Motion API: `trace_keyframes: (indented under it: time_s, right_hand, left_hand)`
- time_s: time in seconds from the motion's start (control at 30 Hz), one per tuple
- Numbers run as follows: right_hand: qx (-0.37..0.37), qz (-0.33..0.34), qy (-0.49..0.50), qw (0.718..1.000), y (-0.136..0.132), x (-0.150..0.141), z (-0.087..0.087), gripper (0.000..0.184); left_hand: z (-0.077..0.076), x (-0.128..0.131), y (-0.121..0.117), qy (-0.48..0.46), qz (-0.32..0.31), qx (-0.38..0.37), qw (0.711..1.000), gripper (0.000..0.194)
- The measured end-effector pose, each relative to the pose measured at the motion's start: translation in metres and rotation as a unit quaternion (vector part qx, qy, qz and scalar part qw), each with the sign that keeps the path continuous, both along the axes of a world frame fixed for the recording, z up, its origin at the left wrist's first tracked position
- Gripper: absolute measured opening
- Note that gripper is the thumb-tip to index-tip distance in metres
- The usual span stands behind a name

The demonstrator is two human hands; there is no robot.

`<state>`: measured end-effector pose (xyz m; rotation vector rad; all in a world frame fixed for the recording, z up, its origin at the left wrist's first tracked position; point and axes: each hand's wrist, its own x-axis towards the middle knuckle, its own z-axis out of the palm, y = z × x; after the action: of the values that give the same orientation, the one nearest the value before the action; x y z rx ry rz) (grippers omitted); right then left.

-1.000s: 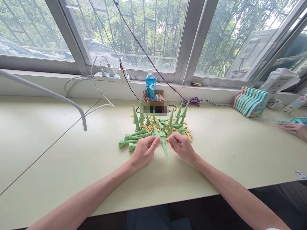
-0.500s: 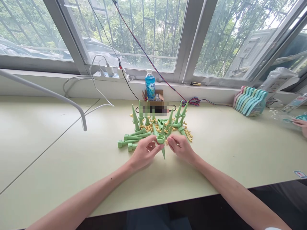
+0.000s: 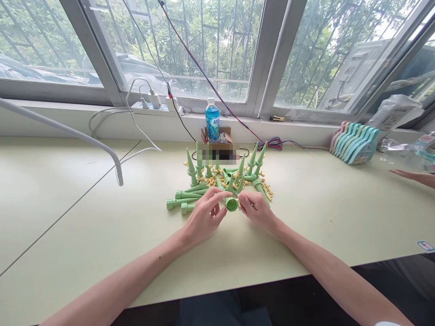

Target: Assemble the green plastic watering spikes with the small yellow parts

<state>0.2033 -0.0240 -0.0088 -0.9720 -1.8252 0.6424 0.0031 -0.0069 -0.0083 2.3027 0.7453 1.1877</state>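
Note:
Between thumb and index finger, my left hand (image 3: 205,213) grips a green plant watering spike (image 3: 231,204), its round hollow end facing me and its tip hidden behind. My right hand (image 3: 257,211) is closed in a pinch on a small yellow valve (image 3: 239,204), mostly covered by the fingers, against the spike's right side. Just beyond my hands, several green spikes stand point up, such as an upright spike (image 3: 192,170). More lie flat to the left, among them a lying spike (image 3: 183,202). Loose yellow valves (image 3: 267,192) are scattered among them.
Behind the pile stands a small cardboard box (image 3: 220,146) with a blue bottle (image 3: 212,121) at it. Coiled cable (image 3: 272,144) lies to its right. Pastel hangers (image 3: 355,142) are stacked at right, near another person's hand (image 3: 413,175). A white tube (image 3: 84,133) reaches in from the left.
The spike has tipped so its open end faces me rather than upward. My left index finger has shifted over its top. At right, the other person's hand has moved and now lies flat, stretched out.

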Motion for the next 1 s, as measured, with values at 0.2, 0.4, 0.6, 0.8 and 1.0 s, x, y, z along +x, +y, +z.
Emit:
trace_keyframes:
  time_s: [0.2,0.4,0.6,0.8,1.0]
  right_hand:
    - [0.015,-0.017,0.015,1.000,-0.0018,0.0001,0.0031,0.046]
    - [0.013,-0.018,0.019,1.000,-0.0021,0.0008,0.0019,0.040]
    - [-0.012,-0.003,0.003,1.000,-0.0025,0.0011,0.0015,0.032]
    - [-0.034,-0.014,-0.019,0.999,-0.0010,0.0016,0.0003,0.040]
    - [-0.038,-0.017,-0.065,0.997,-0.0005,0.0009,0.0013,0.049]
  left_hand:
    - [0.0037,0.0027,-0.0011,-0.024,0.101,-0.063,0.993,0.008]
    - [0.0050,0.0001,-0.0026,0.053,0.064,-0.047,0.995,0.046]
    - [0.0056,0.0019,-0.0043,0.061,0.044,-0.034,0.997,0.034]
    - [0.0049,0.0035,-0.0037,0.044,0.022,-0.018,0.999,0.020]
    - [-0.0025,0.0018,-0.0029,0.044,-0.016,-0.020,0.999,0.014]
